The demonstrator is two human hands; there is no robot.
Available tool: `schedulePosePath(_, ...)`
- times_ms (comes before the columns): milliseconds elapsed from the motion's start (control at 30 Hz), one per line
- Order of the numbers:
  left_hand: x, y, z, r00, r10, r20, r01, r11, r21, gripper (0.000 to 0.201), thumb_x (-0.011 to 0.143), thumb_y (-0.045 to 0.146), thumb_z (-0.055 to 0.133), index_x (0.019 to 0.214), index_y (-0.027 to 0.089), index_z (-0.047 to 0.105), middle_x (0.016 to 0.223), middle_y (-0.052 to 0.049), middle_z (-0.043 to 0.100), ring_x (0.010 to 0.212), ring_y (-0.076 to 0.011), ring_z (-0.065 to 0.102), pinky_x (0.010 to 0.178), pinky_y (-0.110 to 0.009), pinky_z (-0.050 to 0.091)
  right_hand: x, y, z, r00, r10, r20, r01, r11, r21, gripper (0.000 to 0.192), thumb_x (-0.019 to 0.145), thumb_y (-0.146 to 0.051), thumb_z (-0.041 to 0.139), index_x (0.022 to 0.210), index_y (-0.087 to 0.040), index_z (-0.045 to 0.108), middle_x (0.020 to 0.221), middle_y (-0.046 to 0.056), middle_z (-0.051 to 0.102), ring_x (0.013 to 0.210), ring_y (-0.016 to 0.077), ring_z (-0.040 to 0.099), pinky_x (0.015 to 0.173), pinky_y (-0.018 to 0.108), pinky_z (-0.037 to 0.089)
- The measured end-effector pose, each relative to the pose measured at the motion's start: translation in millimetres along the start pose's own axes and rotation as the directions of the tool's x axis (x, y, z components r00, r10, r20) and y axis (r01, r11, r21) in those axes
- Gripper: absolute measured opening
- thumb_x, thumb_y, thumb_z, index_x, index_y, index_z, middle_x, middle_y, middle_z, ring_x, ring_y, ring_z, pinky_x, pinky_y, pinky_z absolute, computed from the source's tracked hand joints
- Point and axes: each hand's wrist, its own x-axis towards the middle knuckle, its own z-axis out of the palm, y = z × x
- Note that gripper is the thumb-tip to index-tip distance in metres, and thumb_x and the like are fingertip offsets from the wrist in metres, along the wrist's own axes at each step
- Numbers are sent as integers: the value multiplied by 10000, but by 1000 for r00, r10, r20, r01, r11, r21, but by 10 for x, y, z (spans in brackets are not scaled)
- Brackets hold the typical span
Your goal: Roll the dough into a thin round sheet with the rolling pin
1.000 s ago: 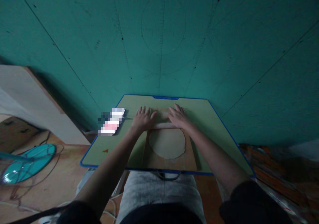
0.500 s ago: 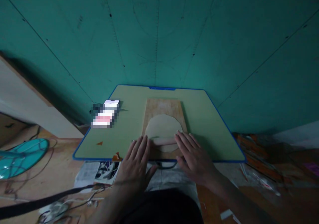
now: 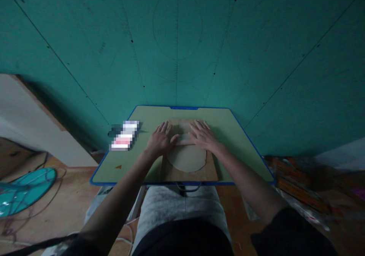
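A round flat sheet of dough (image 3: 186, 158) lies on a wooden board (image 3: 211, 170) on a small green table with a blue rim (image 3: 245, 149). A rolling pin (image 3: 184, 140) lies across the far part of the dough. My left hand (image 3: 160, 139) presses flat on the pin's left end and my right hand (image 3: 203, 135) on its right end, fingers spread and pointing toward the wall. Both arms are stretched forward.
A blurred-out small object (image 3: 124, 136) lies at the table's left edge. A teal wall (image 3: 182, 39) stands right behind the table. A teal fan (image 3: 25, 189) and cables lie on the floor at left; clutter (image 3: 296, 187) lies at right.
The hands rolled the pin from the near edge of the dough back to its far part, arms extending forward. The view tilted with the motion.
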Motion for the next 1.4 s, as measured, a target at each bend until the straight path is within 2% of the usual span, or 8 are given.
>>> schedulePosePath(133,-694,247,-79,991,125,-49,-126,992,-15,461,998,402,486,1340,100,546,1345,-203,631,1215,-314,627,1033,-454,510,-608,-68,61,988,-129,-89,131,991,19,535,1020,-399,354,1446,-125,527,1547,160,465,1467,298,361,1227,509,212)
schedulePosePath(300,-1533,758,-158,964,208,-168,-210,978,6,629,952,414,524,1455,49,430,1519,-228,466,1398,-366,456,1097,-501,466,-1083,-88,97,970,-202,-137,214,974,79,554,1010,-358,347,1504,-122,438,1585,150,409,1507,322,253,1214,597,176)
schedulePosePath(500,-1689,1009,-170,986,124,-115,-145,970,-194,581,931,245,488,1479,68,409,1573,-195,403,1414,-302,454,1014,-390,550,-510,-321,57,962,-267,-61,273,944,183,516,968,-360,445,1421,-140,557,1550,162,452,1489,330,288,1208,572,194)
schedulePosePath(900,-2102,604,24,968,-116,-224,53,961,-271,646,1001,343,499,1580,176,268,1557,-167,438,1488,-322,326,1085,-520,489,231,-1362,22,886,-463,8,456,875,161,372,1001,-334,438,1281,-250,669,1424,57,605,1347,238,499,1171,449,285)
schedulePosePath(1033,-1933,756,-31,981,-62,-182,-6,936,-351,667,984,257,495,1585,139,230,1573,-188,405,1493,-306,318,1075,-497,506,115,-1086,8,893,-450,23,444,886,132,401,949,-300,527,1324,-236,653,1449,80,585,1398,285,441,1180,506,273)
schedulePosePath(1133,-1696,990,-75,979,144,-142,-192,885,-424,553,934,164,530,1478,149,431,1596,-182,365,1509,-327,270,1089,-519,487,-200,-569,32,920,-392,-8,387,906,168,420,945,-263,522,1347,-238,643,1520,83,515,1471,302,336,1197,542,241)
schedulePosePath(1267,-1354,1348,-48,909,364,-201,-415,755,-507,313,923,86,515,1210,138,629,1382,-133,620,1452,-292,395,1168,-510,398,-739,92,69,968,-248,-37,248,924,292,474,1015,-230,357,1457,-243,527,1630,89,338,1512,244,279,1210,535,255)
schedulePosePath(1400,-1156,1548,-40,851,463,-247,-514,640,-571,181,941,93,500,1007,134,664,1118,-96,718,1264,-234,585,1165,-422,401,-1014,274,52,985,-169,35,150,938,313,535,1023,-242,323,1555,-214,367,1640,117,294,1531,240,221,1227,565,205)
